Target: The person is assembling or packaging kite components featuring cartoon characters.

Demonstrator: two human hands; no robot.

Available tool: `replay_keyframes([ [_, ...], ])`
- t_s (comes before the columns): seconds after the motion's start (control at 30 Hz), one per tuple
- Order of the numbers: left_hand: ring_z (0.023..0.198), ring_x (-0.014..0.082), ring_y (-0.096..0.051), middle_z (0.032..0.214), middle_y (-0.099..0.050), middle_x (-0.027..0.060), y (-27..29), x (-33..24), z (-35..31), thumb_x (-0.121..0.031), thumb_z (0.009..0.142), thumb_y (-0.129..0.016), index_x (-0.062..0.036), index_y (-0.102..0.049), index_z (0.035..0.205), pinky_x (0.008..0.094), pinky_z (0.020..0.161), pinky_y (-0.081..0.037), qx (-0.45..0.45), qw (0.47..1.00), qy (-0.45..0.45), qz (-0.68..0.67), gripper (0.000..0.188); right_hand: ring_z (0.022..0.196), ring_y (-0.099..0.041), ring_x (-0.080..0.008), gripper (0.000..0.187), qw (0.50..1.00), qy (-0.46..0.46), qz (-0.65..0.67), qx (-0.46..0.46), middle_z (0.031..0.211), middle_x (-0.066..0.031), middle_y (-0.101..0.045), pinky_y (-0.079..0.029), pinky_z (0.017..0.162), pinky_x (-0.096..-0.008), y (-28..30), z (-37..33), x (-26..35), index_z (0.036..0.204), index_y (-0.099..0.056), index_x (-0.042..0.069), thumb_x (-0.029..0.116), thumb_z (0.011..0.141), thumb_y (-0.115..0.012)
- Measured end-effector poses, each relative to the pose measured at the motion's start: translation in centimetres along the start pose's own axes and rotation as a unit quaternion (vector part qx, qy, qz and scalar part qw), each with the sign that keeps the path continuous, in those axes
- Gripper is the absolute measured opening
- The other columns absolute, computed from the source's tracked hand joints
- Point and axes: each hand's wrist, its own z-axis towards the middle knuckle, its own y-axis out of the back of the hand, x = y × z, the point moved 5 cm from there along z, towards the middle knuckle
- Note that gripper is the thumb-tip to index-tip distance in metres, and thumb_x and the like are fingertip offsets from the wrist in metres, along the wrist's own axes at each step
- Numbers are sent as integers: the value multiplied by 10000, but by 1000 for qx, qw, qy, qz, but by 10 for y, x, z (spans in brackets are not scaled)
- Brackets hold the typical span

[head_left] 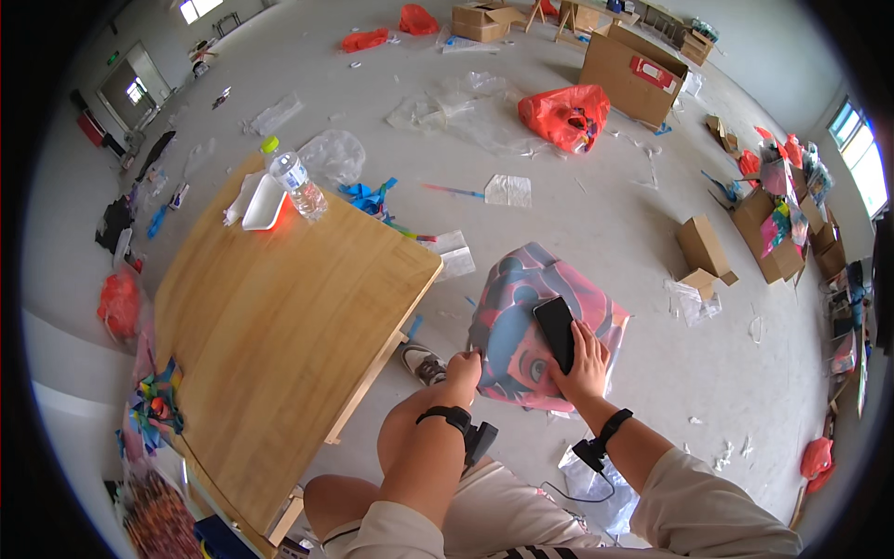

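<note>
A box-shaped thing (510,312) with a printed cartoon face in pink, red and blue stands on the floor in front of me, right of the table. My left hand (464,371) has its fingers curled closed at the left edge of this printed thing and seems to pinch it there. A black smartphone (556,334) lies over the top of the print, dark screen up. My right hand (583,361) grips the phone's lower right part, thumb on one side and fingers on the other. Both wrists wear black straps with small devices.
The wooden table (289,345) is close on my left, with a water bottle (300,186) and a white-and-red tray (266,203) at its far end. Cardboard boxes (633,76), a red plastic bag (566,116) and clear plastic sheets (456,110) lie about the floor.
</note>
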Motion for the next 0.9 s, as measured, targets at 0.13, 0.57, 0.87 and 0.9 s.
replay_keyframes([
  [0.13, 874, 201, -717, 973, -758, 137, 10, -20, -11, -202, 935, -704, 25, -715, 1164, 332, 779, -540, -5, 975, -12, -222, 323, 1452, -402, -281, 832, 1000, -9, -8, 2, 1544, -108, -457, -287, 1167, -486, -4, -2, -5, 1511, -411, 105, 331, 798, -774],
  [0.57, 808, 197, -664, 934, -691, 112, 48, -50, -14, -284, 870, -812, 19, -708, 908, 327, 726, -523, -187, 959, -193, -93, 322, 1459, -392, -281, 808, 1000, -5, -14, 5, 1552, -98, -447, -285, 1171, -485, -4, -1, -1, 1509, -421, 115, 331, 807, -758],
  [0.87, 731, 223, -667, 882, -676, 117, 51, -60, -22, -233, 854, -821, -23, -694, 840, 362, 672, -522, -203, 951, -226, -54, 245, 1452, -395, -279, 808, 1000, -5, -13, 4, 1554, -91, -444, -285, 1170, -484, -3, -2, 0, 1506, -421, 124, 318, 799, -762],
  [0.9, 717, 216, -674, 862, -689, 111, 51, -59, -22, -226, 851, -824, -22, -691, 839, 358, 663, -524, -194, 953, -219, -77, 244, 1452, -395, -279, 809, 1000, -3, -13, 3, 1554, -90, -443, -285, 1170, -484, -3, -2, 0, 1505, -421, 125, 314, 797, -763],
])
